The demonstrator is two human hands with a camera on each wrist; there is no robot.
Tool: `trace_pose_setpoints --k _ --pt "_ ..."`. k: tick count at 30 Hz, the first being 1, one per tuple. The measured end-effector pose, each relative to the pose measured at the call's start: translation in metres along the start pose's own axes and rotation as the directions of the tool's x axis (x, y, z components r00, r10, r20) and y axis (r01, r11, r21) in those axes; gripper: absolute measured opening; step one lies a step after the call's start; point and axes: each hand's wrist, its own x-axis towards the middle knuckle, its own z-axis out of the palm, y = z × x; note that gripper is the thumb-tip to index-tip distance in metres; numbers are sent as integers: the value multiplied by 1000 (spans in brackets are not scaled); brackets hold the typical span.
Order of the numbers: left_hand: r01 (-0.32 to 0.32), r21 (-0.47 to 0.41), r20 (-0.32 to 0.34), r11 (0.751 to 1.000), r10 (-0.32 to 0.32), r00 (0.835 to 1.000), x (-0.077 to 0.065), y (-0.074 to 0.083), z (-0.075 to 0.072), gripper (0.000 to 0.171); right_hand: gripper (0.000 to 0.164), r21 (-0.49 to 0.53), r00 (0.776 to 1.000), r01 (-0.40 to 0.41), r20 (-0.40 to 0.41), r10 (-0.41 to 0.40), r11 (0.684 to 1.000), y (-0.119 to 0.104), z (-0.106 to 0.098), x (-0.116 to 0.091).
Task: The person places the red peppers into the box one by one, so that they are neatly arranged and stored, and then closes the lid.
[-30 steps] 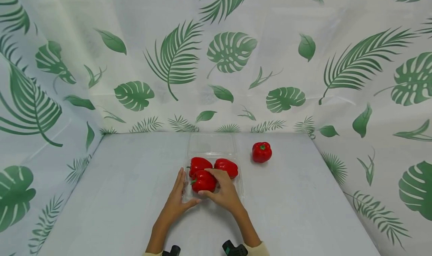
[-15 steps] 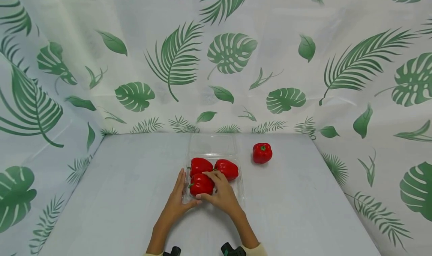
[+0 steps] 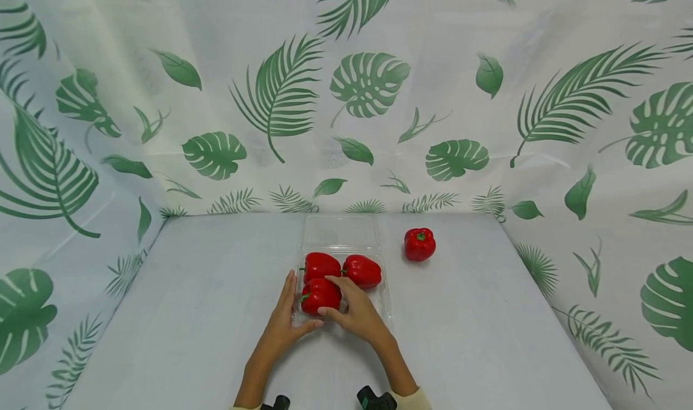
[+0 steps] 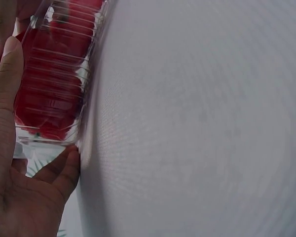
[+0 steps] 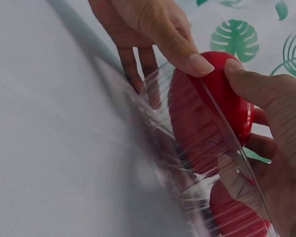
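While the left hand (image 3: 284, 320), fingers extended, presumably steadies the clamshell (image 3: 385, 297), the right hand (image 3: 357, 315) grips a red bell pepper (image 3: 319, 296) inside its near-left corner.

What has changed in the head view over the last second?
The nearest red bell pepper, in the right hand's grip, has shifted left and nearer within the clear plastic clamshell. Nothing was newly grasped or released. The left hand, back-left pepper, back-right pepper and loose pepper outside stayed put.
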Motion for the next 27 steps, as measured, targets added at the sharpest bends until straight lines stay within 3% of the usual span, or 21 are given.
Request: trace_pose_setpoints --k 9,17,27 --pt "-6 -8 7 1000 6 1000 -2 0 0 112 51 -77 999 37 -4 -37 996 0 2 -2" --pt "-19 -6 8 1000 19 1000 1 0 -2 113 50 -107 999 -23 -42 18 994 1 3 -1" --pt "-11 18 4 1000 11 1000 0 -1 -1 113 48 -32 999 -6 -33 5 999 3 0 1"
